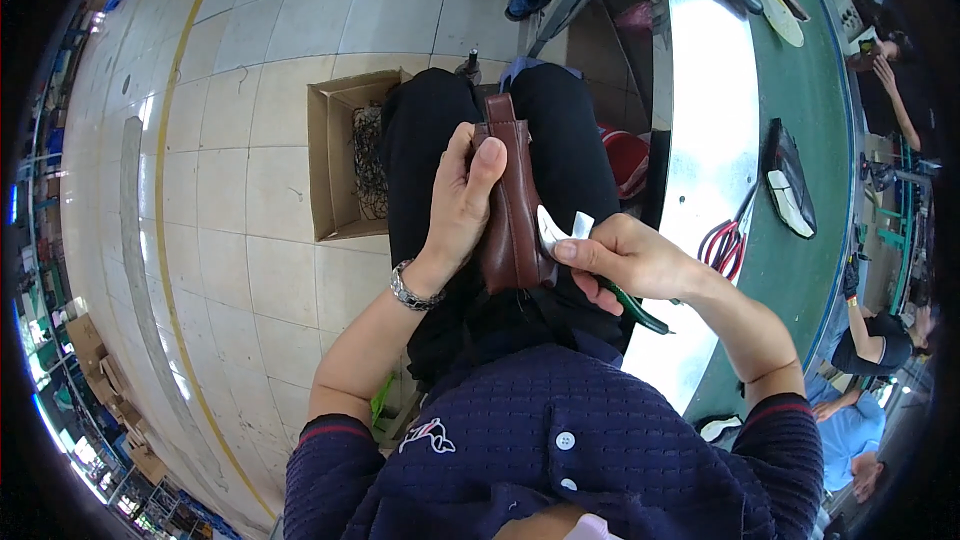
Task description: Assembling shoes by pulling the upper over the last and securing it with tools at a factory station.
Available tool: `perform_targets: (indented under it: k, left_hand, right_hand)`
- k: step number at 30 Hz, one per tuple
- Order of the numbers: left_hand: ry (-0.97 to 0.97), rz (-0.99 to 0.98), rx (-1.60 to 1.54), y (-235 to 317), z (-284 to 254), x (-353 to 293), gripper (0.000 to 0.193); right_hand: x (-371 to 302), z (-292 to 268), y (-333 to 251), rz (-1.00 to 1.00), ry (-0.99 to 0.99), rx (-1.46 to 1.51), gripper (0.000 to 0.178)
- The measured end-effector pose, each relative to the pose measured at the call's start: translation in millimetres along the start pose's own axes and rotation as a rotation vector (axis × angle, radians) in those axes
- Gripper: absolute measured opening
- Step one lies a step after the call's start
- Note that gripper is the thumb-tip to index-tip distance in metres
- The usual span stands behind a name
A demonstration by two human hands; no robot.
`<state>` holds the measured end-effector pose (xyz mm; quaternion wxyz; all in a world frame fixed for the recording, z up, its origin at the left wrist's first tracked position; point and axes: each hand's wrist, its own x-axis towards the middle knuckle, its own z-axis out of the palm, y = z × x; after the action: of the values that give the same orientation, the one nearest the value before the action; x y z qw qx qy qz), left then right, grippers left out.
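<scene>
A brown stitched leather piece [512, 225], shaped like a shoe upper with a tab at its top end, stands over my lap between my knees. My left hand [465, 190] is closed around its left side, thumb pressed on the front. At its lower right, my right hand [635, 258] is closed on a tool with a green handle [645, 316], whose kind I cannot make out. A white curved piece [550, 233] sticks out by my right thumb and touches the leather; whether it is part of the tool I cannot tell.
Left of my knees is a cardboard box [330, 165] holding dark, thread-like scraps. To the right, a metal ledge [700, 120] borders a green conveyor belt [790, 70] with a black shoe [788, 180]. Red-handled scissors [725, 245] lie on the ledge. Other people are beyond the belt.
</scene>
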<state>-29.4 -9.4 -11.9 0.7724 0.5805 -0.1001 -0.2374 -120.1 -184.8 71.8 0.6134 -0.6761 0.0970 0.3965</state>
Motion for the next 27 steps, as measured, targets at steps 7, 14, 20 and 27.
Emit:
perform_targets:
  k: [7,14,20,27]
  left_hand:
    - [0.0,-0.018,0.119,-5.2,0.0,-6.8,0.044]
    - [0.032,-0.04,0.013,-2.1,6.2,0.7,0.043]
    - [0.037,-0.041,-0.001,-4.5,7.7,7.4,0.041]
    - [0.027,-0.042,-0.072,-11.6,2.2,16.2,0.041]
  right_hand:
    - [7.8,-3.0,6.9,-0.067,-0.121,0.077,0.065]
    - [3.0,-3.7,-14.1,0.015,0.003,-0.21,0.066]
    - [-1.6,11.9,-18.6,0.114,0.099,-0.11,0.065]
    - [6.4,21.9,2.9,0.017,0.257,0.105,0.066]
